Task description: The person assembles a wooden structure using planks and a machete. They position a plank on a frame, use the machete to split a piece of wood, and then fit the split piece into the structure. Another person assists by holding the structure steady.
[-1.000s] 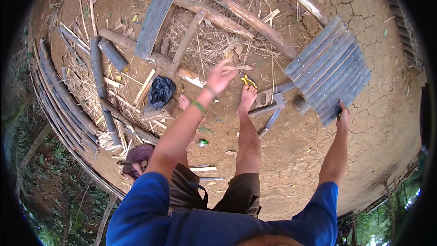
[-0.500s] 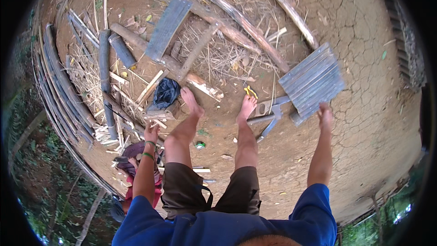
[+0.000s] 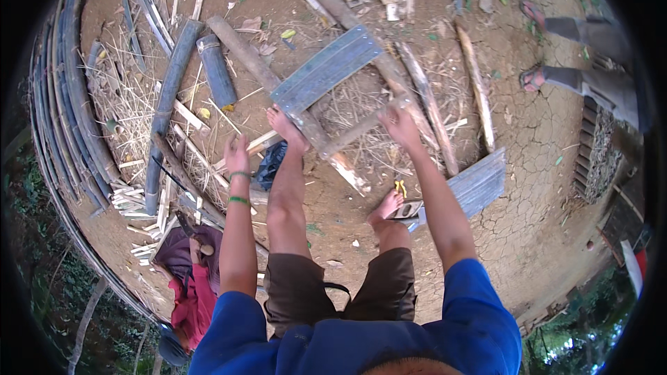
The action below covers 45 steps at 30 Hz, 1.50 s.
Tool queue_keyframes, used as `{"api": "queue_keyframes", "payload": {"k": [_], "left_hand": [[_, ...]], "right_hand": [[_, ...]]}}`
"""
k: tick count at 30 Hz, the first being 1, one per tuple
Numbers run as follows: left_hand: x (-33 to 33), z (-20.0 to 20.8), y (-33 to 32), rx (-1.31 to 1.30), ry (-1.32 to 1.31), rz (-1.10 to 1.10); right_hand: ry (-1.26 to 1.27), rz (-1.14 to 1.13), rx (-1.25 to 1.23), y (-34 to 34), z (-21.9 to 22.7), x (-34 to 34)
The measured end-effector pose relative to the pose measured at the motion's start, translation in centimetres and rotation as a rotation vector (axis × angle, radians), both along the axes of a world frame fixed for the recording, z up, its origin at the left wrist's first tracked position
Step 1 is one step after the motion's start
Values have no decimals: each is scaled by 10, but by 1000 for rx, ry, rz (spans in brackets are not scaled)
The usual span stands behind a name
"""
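Observation:
A dark slatted panel [image 3: 326, 69], seemingly split bamboo, lies across two long logs. A thinner wooden crosspiece [image 3: 361, 128] spans the same logs nearer the middle. My right hand [image 3: 398, 125] is at the far-right end of this crosspiece, fingers blurred, so a grip cannot be made out. My left hand [image 3: 237, 155] hovers with fingers apart, holding nothing, beside a black plastic bag [image 3: 271, 167]. A second slatted panel [image 3: 479, 184] rests on the ground, partly behind my right forearm. A handsaw [image 3: 410, 210] and a small yellow-handled tool [image 3: 399, 187] lie by my right foot.
Bamboo poles [image 3: 66, 97] are stacked at the left, near a dark bamboo tube [image 3: 217, 73] and split sticks. A person in red [image 3: 191, 298] works at lower left. Another person's legs [image 3: 577, 76] stand at upper right. Loose logs [image 3: 476, 83] lie beyond the frame.
My right hand has moved left and away from me, from the second panel to the crosspiece. The view has shifted; more of the person at upper right shows.

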<state>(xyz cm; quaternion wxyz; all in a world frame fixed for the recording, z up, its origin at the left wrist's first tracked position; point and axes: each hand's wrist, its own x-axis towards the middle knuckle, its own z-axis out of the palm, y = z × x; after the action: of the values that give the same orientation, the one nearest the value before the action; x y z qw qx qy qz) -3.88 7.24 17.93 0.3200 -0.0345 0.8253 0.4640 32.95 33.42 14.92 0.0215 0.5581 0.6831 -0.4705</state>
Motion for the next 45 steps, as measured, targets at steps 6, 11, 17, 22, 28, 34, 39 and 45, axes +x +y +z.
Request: {"api": "queue_keyframes", "payload": {"k": [6, 11, 17, 22, 28, 34, 39, 45], "left_hand": [[-119, -182, 84, -228, -78, -186], [-164, -242, 142, -266, -235, -136], [-174, -233, 194, -48, -365, -76], [-167, -169, 166, 249, -376, -26], [-133, 1, 141, 534, -339, -24], [-99, 207, 155, 740, -14, -44], [-97, 302, 152, 813, 133, 3], [-94, 302, 157, 687, 256, -83]], "right_hand": [[60, 198, 599, 136, -93, -225], [-407, 340, 495, 223, -147, -285], [-450, 372, 384, 248, -193, -277], [-228, 234, 320, 224, -109, -276], [-56, 237, 357, 217, 79, -238], [282, 163, 402, 229, 269, -240], [511, 233, 547, 252, 348, -264], [529, 327, 623, 280, 308, -283]]}}
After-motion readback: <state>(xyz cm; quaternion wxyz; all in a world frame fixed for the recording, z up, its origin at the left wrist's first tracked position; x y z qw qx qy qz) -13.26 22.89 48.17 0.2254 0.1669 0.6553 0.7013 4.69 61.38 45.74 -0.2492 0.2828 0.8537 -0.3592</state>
